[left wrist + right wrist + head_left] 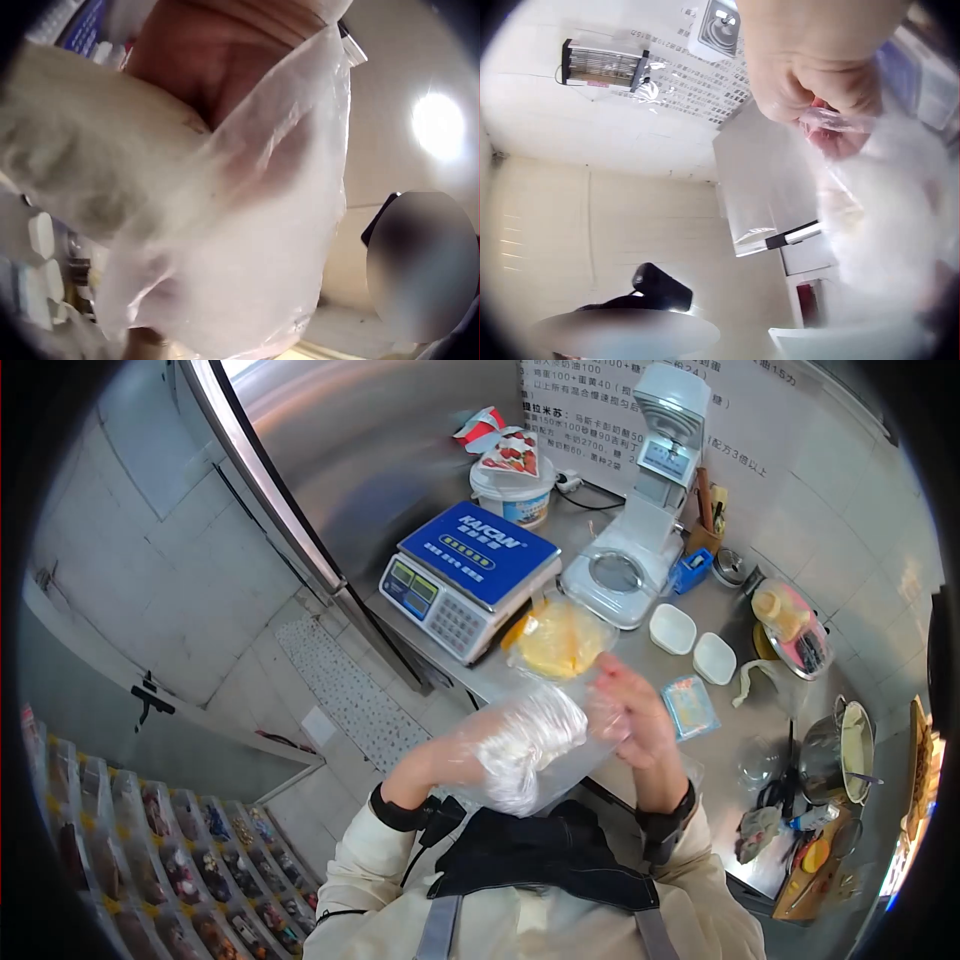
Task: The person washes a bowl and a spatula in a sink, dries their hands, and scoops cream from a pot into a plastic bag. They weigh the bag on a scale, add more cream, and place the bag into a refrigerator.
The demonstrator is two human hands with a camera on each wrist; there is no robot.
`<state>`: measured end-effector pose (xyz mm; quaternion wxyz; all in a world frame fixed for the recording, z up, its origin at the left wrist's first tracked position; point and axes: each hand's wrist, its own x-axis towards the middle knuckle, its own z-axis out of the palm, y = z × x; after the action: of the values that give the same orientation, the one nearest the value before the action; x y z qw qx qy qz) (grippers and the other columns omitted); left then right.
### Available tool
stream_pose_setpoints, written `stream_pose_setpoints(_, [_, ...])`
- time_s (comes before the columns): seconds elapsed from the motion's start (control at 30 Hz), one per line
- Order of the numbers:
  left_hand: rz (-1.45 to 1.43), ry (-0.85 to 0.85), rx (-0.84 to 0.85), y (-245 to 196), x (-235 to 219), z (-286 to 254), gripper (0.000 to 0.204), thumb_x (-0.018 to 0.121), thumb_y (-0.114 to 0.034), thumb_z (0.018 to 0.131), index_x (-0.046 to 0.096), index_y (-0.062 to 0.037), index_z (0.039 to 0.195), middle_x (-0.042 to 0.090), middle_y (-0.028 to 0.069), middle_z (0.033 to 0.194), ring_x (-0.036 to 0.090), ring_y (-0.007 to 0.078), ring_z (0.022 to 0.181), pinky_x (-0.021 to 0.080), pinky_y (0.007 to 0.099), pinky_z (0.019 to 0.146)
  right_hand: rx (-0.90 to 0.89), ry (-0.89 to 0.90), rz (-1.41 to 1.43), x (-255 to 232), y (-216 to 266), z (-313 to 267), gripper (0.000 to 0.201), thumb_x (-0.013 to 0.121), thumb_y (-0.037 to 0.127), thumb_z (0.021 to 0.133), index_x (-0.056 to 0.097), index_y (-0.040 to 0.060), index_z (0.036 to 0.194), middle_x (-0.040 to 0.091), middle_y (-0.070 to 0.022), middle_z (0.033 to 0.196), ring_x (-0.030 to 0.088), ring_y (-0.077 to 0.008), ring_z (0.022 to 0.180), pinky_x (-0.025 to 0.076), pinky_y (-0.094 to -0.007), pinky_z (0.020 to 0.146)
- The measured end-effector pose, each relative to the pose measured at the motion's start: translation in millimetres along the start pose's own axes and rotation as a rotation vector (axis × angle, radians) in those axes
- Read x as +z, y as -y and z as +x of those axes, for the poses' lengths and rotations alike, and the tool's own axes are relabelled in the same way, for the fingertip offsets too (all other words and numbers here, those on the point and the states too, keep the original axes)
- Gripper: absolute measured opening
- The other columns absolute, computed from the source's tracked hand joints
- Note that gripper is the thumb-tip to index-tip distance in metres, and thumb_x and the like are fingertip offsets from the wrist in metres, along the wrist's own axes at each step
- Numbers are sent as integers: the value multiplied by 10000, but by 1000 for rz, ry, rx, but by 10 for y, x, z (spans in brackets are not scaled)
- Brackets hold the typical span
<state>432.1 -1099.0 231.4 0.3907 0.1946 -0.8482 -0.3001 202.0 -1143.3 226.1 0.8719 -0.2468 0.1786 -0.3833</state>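
Observation:
A clear plastic bag (530,745) with soft white contents hangs in front of the apron. My right hand (635,715) pinches the bag's edge on its right side; the right wrist view shows the film between the curled fingers of that hand (817,67). My left hand (432,768) holds the bag from the left, its fingers hidden behind the white contents. Film covers part of the left hand (217,67) in the left wrist view, beside a pale bulging mass (75,142). Just beyond the bag is a clear bowl (600,622) of yellow mixture.
A blue-topped scale (480,550) stands behind the bowl, next to a white stand machine (640,530). To the right are two white dishes (673,630), a blue packet (688,707) and a steel pot (822,750). Drawers of small items (200,840) stand at lower left.

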Motion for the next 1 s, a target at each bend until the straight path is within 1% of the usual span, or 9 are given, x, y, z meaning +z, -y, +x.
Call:
stream_pose_setpoints(0.07, [2, 54, -339, 100, -161, -27, 443, 530, -82, 784, 485, -70, 1224, 506, 146, 1192, 493, 273, 1088, 367, 332, 944, -193, 46, 90, 70, 175, 151, 74, 475, 68, 881, 434, 130, 872, 410, 17, 631, 352, -39, 480, 271, -168, 366])
stream_pose_setpoints(0.23, [246, 69, -513, 600, -782, 17, 467, 518, -52, 774, 462, -76, 1237, 535, 131, 1153, 503, 286, 1069, 386, 337, 922, -355, -3, 172, -123, 401, 703, 65, 456, 55, 880, 442, 116, 863, 425, 0, 644, 376, -60, 492, 327, -181, 392])
stream_pose_setpoints(0.3, [266, -8, -468, 880, -1054, 118, 491, 545, -41, 745, 472, -71, 1230, 548, 127, 1149, 524, 269, 1056, 393, 329, 917, -388, 29, 209, -184, 397, 966, 68, 446, 43, 878, 440, 110, 892, 438, -11, 655, 394, -73, 506, 368, -192, 423])
stream_pose_setpoints(0.37, [293, -113, -465, 1155, -1350, 225, 479, 543, 11, 722, 502, -55, 1195, 564, 119, 1157, 543, 241, 1065, 398, 319, 917, -635, -291, -149, -213, 354, 1216, 111, 430, 26, 869, 421, 95, 956, 479, -34, 698, 442, -96, 565, 434, -227, 555])
stream_pose_setpoints(0.53, [392, -91, -612, 1932, -1987, 463, 435, 518, -8, 743, 494, -50, 1175, 551, 151, 1152, 525, 297, 1071, 401, 342, 910, -703, -571, -361, -744, 240, 1732, 139, 425, 18, 869, 403, 80, 991, 531, -56, 759, 478, -97, 628, 418, -218, 644])
stream_pose_setpoints(0.63, [345, 135, -562, 2661, -2126, 793, 373, 511, -13, 751, 511, -37, 1124, 570, 183, 1069, 536, 337, 1014, 419, 359, 857, -634, -588, -540, -968, 174, 1880, 111, 453, 53, 881, 420, 91, 980, 520, -26, 706, 464, -84, 608, 370, -203, 584])
stream_pose_setpoints(0.77, [314, 242, -536, 3387, -2041, 971, 347, 549, -94, 770, 516, -56, 1113, 577, 190, 1038, 541, 354, 984, 428, 365, 840, -691, -655, -588, -981, 165, 1763, 138, 429, 9, 874, 413, 75, 994, 527, -47, 717, 452, -82, 602, 372, -194, 574])
stream_pose_setpoints(0.87, [591, 578, -662, 3668, -2086, 898, 576, 643, -243, 736, 436, -52, 1238, 503, 178, 1184, 438, 349, 1140, 342, 388, 960, -747, -753, -647, -987, 65, 1534, 138, 429, -7, 868, 426, 70, 983, 525, -43, 713, 454, -82, 610, 370, -192, 564])
stream_pose_setpoints(1.0, [649, 50, -387, 3157, -2499, 435, 494, 587, -156, 790, 426, -52, 1246, 474, 164, 1227, 374, 328, 1204, 270, 408, 1012, -877, -1097, -770, -972, -247, 1133, 73, 451, 26, 862, 447, 55, 928, 481, -37, 688, 442, -89, 601, 360, -202, 546])
